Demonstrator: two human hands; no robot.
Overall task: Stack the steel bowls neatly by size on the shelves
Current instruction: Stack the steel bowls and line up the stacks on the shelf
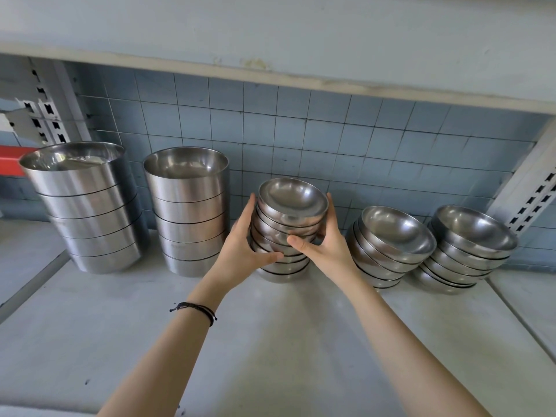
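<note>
A stack of several small steel bowls stands at the middle of the grey shelf. My left hand clasps its left side and my right hand clasps its right side, thumbs across the front. The stack leans slightly to the right at the top. Two taller stacks of large straight-walled steel bowls stand to the left, one at the far left and one beside my left hand. Two leaning stacks of medium bowls stand to the right.
A blue tiled wall closes the back. The upper shelf hangs low overhead. Slotted metal uprights stand at the left and right. Bare shelf surface lies in front of the stacks.
</note>
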